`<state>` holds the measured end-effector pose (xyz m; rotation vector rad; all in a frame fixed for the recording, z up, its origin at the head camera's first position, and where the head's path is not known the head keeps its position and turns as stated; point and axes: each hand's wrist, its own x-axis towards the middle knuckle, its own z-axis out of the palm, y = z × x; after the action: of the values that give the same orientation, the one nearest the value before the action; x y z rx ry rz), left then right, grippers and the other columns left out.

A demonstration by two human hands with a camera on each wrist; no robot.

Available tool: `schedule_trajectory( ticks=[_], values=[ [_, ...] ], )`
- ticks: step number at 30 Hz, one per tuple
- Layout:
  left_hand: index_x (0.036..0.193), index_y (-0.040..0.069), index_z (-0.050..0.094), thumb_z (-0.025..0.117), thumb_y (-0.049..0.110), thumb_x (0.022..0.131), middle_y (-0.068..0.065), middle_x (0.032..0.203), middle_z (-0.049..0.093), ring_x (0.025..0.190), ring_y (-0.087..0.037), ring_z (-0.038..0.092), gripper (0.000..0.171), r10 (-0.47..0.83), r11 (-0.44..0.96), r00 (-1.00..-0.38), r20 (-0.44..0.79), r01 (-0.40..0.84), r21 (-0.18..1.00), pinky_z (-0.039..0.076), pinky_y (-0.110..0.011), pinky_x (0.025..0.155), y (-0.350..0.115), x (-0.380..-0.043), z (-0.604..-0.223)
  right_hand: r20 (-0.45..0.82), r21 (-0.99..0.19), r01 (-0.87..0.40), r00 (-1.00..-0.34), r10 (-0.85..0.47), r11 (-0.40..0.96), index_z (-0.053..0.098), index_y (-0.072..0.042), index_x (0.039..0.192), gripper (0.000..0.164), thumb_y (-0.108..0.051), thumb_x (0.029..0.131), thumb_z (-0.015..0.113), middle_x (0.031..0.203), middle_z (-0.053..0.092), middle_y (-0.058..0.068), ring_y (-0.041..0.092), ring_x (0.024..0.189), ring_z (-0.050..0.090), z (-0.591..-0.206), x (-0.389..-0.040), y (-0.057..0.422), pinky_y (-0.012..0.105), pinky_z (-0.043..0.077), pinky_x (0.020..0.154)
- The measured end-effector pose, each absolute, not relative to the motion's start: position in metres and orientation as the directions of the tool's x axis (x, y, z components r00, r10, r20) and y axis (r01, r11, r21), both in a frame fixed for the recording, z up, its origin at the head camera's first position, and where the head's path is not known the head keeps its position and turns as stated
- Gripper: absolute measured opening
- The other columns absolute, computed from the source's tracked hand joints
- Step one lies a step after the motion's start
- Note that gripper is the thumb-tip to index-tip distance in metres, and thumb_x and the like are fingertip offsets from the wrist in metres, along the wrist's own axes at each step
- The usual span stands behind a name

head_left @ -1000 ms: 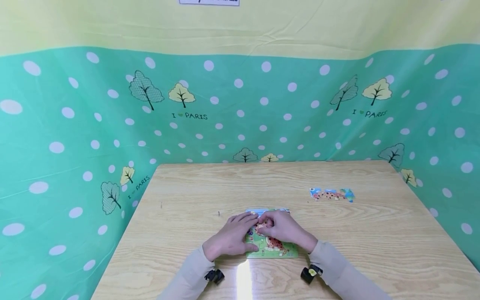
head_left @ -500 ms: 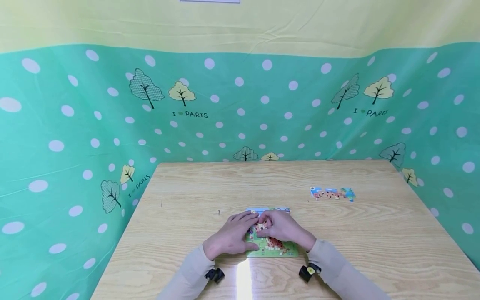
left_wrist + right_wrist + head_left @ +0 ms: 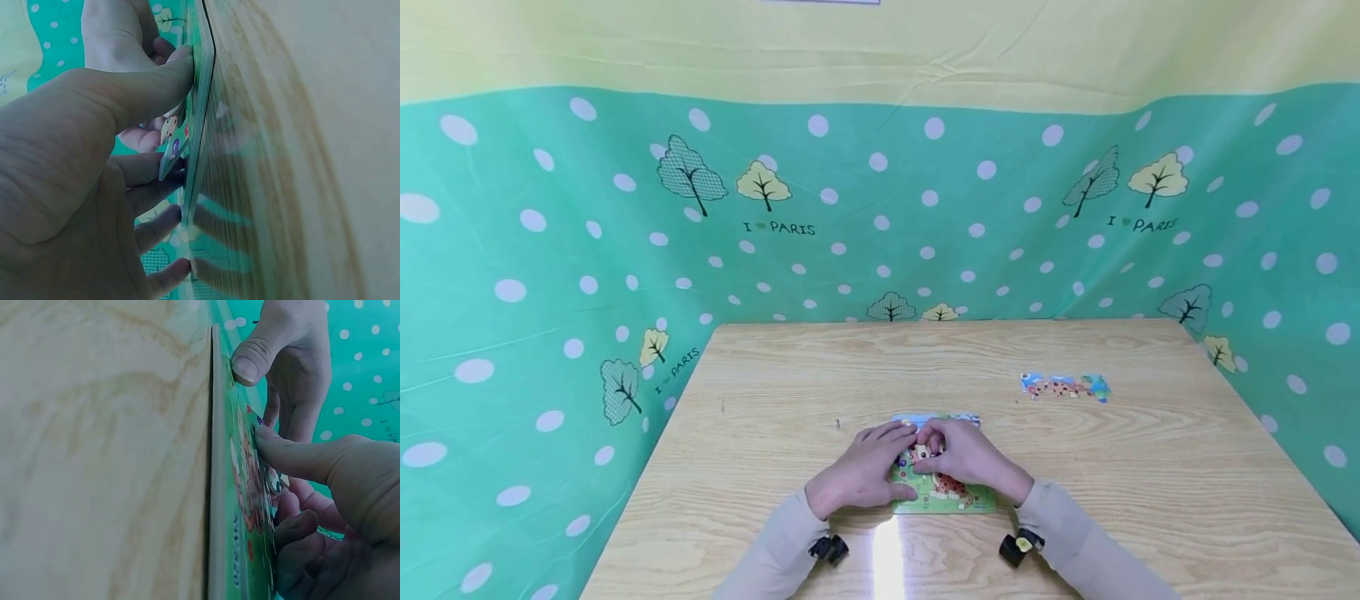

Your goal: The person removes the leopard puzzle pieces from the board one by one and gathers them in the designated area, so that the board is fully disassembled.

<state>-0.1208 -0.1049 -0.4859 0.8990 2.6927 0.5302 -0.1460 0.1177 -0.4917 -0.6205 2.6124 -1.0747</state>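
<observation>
A jigsaw board with a green ground and a red-spotted animal lies flat near the middle of the table. My left hand rests along its left side, fingers stretched, with the thumb on the board's near part. Over the board's upper middle, my right hand pinches a jigsaw piece between thumb and fingers. That piece stands tilted up from the board in the left wrist view. The right thumb lies against it in the right wrist view; the fingers partly hide it.
Several joined or touching jigsaw pieces lie in a strip at the back right of the wooden table. A small dark speck is left of the board. A polka-dotted green cloth hangs behind and at the sides.
My right thumb and fingers have shifted slightly at the piece, and more of the animal's face shows beside them. The left hand stays in place.
</observation>
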Motion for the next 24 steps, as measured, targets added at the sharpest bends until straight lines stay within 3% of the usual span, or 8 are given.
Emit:
schedule_trajectory(
  ticks=[9, 17, 24],
  values=[
    [0.163, 0.01, 0.042, 0.079, 0.05, 0.093, -0.006, 0.172, 0.04, 0.162, -0.029, 0.031, 0.09, 0.614, 0.746, -0.78, -0.118, 0.525, 0.409, 0.027, -0.058, 0.132, -0.104, -0.121, -0.485, -0.059, -0.739, -0.273, -0.885, -0.462, 0.617, 0.071, -0.018, 0.098, 0.03, -0.032, 0.084, 0.093, 0.093, 0.069, -0.007, 0.009, 0.086, 0.061, -0.491, -0.146, 0.118, 0.023, 0.05, 0.077],
    [0.161, 0.009, 0.046, 0.082, 0.049, 0.09, -0.007, 0.171, 0.042, 0.161, -0.029, 0.033, 0.089, 0.608, 0.743, -0.786, -0.108, 0.516, 0.425, 0.027, -0.058, 0.132, -0.104, -0.121, -0.485, -0.043, -0.815, -0.257, -0.867, -0.497, 0.52, 0.077, -0.012, 0.103, 0.015, -0.021, 0.093, 0.083, 0.094, 0.075, -0.004, 0.009, 0.086, 0.065, -0.49, -0.147, 0.124, 0.023, 0.053, 0.079],
    [0.161, 0.009, 0.045, 0.082, 0.049, 0.09, -0.006, 0.17, 0.043, 0.161, -0.03, 0.033, 0.09, 0.61, 0.74, -0.786, -0.102, 0.518, 0.428, 0.027, -0.059, 0.132, -0.104, -0.12, -0.485, -0.051, -0.859, -0.222, -0.859, -0.509, 0.461, 0.079, -0.01, 0.103, 0.015, -0.02, 0.093, 0.083, 0.096, 0.078, 0.0, 0.008, 0.082, 0.069, -0.491, -0.148, 0.128, 0.022, 0.058, 0.075]
  ],
)
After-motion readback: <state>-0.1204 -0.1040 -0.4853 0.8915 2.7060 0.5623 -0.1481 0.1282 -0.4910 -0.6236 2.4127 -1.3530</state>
